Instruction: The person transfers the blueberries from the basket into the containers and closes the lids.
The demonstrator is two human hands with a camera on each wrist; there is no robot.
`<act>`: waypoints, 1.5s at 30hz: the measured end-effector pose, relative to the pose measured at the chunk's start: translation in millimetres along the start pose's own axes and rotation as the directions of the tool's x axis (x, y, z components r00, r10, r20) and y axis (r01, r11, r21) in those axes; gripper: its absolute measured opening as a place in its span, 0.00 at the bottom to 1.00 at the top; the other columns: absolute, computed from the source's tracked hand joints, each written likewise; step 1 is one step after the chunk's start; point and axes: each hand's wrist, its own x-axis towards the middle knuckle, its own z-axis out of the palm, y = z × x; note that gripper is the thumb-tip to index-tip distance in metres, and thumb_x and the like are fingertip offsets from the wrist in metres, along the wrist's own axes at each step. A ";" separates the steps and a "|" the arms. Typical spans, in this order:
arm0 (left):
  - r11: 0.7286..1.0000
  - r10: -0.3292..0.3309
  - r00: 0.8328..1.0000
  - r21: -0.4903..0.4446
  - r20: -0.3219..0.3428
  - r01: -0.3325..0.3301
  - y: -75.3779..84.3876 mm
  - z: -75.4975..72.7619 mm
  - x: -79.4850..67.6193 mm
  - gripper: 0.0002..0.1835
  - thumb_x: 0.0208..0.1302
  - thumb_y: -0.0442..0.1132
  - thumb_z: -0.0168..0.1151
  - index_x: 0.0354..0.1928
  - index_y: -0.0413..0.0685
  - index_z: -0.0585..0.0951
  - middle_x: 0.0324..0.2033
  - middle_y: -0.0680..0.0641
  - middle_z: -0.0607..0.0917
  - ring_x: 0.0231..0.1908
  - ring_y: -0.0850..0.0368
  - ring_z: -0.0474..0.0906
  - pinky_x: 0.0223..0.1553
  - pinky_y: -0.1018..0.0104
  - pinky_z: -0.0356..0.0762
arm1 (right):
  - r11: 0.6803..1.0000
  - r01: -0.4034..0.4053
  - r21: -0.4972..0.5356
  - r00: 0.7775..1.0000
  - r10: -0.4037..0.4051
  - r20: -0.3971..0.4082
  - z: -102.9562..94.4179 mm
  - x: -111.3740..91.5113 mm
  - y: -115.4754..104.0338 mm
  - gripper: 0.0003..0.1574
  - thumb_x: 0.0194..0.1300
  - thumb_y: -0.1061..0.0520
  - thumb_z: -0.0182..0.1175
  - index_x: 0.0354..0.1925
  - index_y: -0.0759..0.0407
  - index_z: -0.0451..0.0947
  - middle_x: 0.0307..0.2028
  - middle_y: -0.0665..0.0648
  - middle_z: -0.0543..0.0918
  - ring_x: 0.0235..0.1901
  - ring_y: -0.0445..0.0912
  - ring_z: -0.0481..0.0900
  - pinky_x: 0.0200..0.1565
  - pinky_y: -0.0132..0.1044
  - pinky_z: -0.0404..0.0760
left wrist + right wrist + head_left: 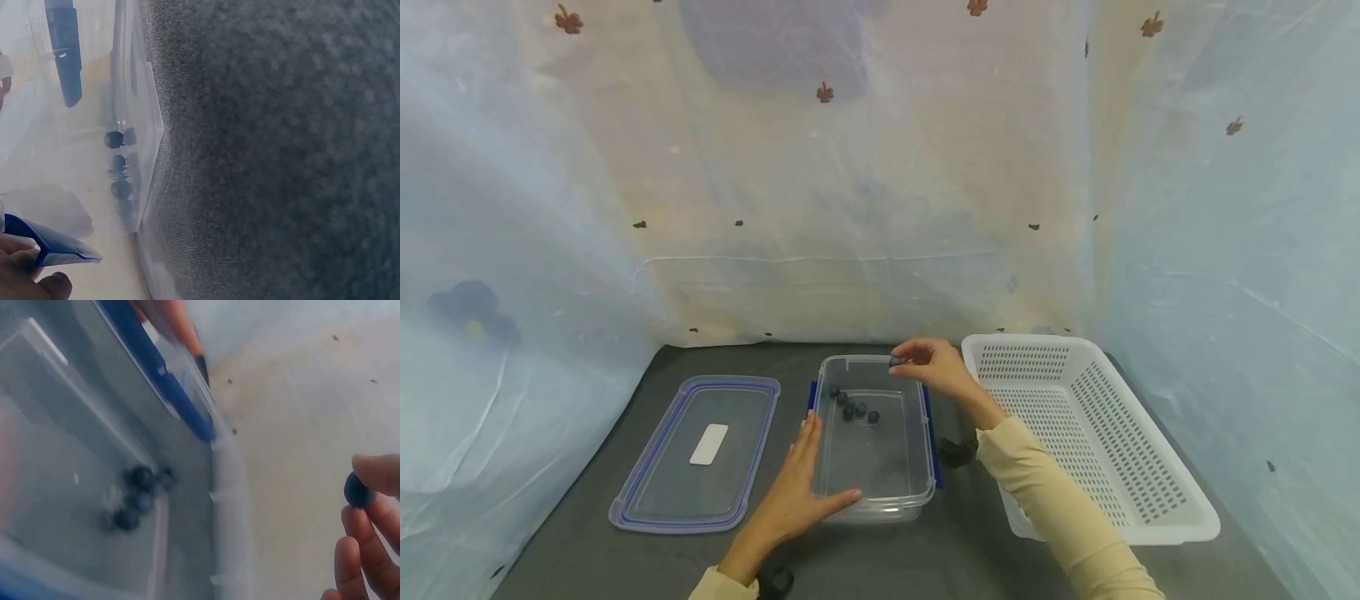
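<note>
A clear plastic container [891, 454] with blue side latches stands in the middle. Several blueberries [847, 412] lie on its floor toward the back left; they also show through the wall in the left wrist view. My right hand [931, 364] is above the container's back right corner, pinching one blueberry [359, 490] between thumb and fingertips. Along the near left side rests my left hand [797, 483], fingers straight beside the rim and thumb stretched toward the front edge. Its fingertips are right at a blue latch [53, 244] in the left wrist view.
A clear lid [737, 458] with a blue seal and a white label [709, 444] lies flat on the left of the dark table [977, 558]. To the right stands a white perforated basket [1180, 508], partly behind my right sleeve. Patterned sheeting [880, 183] encloses the back and sides.
</note>
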 end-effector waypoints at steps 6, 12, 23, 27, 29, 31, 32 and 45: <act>0.999 -0.033 0.999 -0.034 0.024 0.034 0.8 -1.5 0.2 0.65 0.51 0.65 0.69 0.76 0.42 0.40 0.75 0.40 0.38 0.71 0.35 0.37 0.65 0.33 0.42 | 1.000 -0.004 -0.019 1.000 0.004 0.015 34.1 17.1 0.3 0.19 0.58 0.57 0.70 0.47 0.64 0.82 0.40 0.55 0.85 0.40 0.48 0.82 0.42 0.43 0.80; 0.995 -0.048 0.998 -0.087 0.032 0.050 1.3 -2.0 -0.1 0.65 0.51 0.64 0.70 0.77 0.43 0.40 0.75 0.42 0.37 0.72 0.36 0.37 0.63 0.31 0.48 | 0.999 -0.049 -0.016 0.998 0.048 -0.036 65.8 35.2 11.0 0.19 0.56 0.59 0.72 0.45 0.67 0.82 0.37 0.56 0.85 0.37 0.47 0.82 0.38 0.38 0.81; 0.993 -0.035 0.999 -0.114 0.021 0.037 0.1 -2.0 -0.9 0.64 0.51 0.63 0.71 0.76 0.41 0.41 0.75 0.42 0.37 0.72 0.39 0.38 0.64 0.33 0.50 | 0.989 -0.115 -0.087 0.992 0.110 -0.064 105.0 52.3 35.4 0.13 0.51 0.63 0.74 0.37 0.65 0.84 0.30 0.54 0.85 0.29 0.44 0.81 0.31 0.33 0.79; 0.993 -0.044 0.999 -0.109 0.024 0.046 -1.3 -1.3 -1.1 0.64 0.51 0.63 0.71 0.77 0.43 0.41 0.76 0.43 0.37 0.72 0.40 0.38 0.64 0.34 0.50 | 0.980 -0.158 -0.123 0.987 0.152 -0.059 113.2 51.4 41.1 0.12 0.50 0.64 0.74 0.35 0.63 0.84 0.28 0.51 0.84 0.26 0.41 0.77 0.27 0.31 0.76; 0.993 -0.049 0.998 -0.106 0.030 0.051 -2.2 -0.6 -1.0 0.64 0.51 0.64 0.70 0.77 0.45 0.40 0.76 0.44 0.37 0.72 0.40 0.38 0.64 0.35 0.50 | 0.975 -0.169 -0.145 0.985 0.161 -0.063 115.8 50.4 45.5 0.11 0.50 0.64 0.74 0.34 0.62 0.85 0.27 0.50 0.84 0.25 0.39 0.76 0.26 0.30 0.75; 0.993 -0.053 0.998 -0.104 0.036 0.056 -2.6 -0.2 -1.0 0.64 0.51 0.64 0.70 0.77 0.46 0.40 0.76 0.45 0.36 0.72 0.40 0.38 0.64 0.35 0.50 | 0.972 -0.157 -0.174 0.987 0.148 -0.062 116.9 48.8 49.2 0.11 0.49 0.64 0.75 0.34 0.62 0.85 0.26 0.50 0.84 0.24 0.39 0.76 0.26 0.29 0.75; 0.993 -0.053 0.998 -0.105 0.037 0.057 -2.4 0.0 -1.1 0.64 0.51 0.64 0.70 0.77 0.46 0.39 0.76 0.45 0.36 0.72 0.40 0.38 0.64 0.35 0.50 | 0.970 -0.152 -0.191 0.988 0.144 -0.059 117.1 48.0 50.7 0.11 0.49 0.63 0.75 0.33 0.62 0.85 0.26 0.50 0.84 0.24 0.38 0.76 0.27 0.29 0.75; 0.994 -0.052 0.998 -0.097 0.039 0.055 -1.1 -0.6 -1.2 0.64 0.52 0.64 0.69 0.77 0.46 0.39 0.76 0.43 0.36 0.72 0.41 0.37 0.64 0.35 0.50 | 0.966 -0.178 -0.187 0.984 0.176 -0.026 119.6 46.3 59.3 0.13 0.48 0.63 0.76 0.35 0.62 0.85 0.26 0.48 0.83 0.25 0.39 0.76 0.28 0.30 0.76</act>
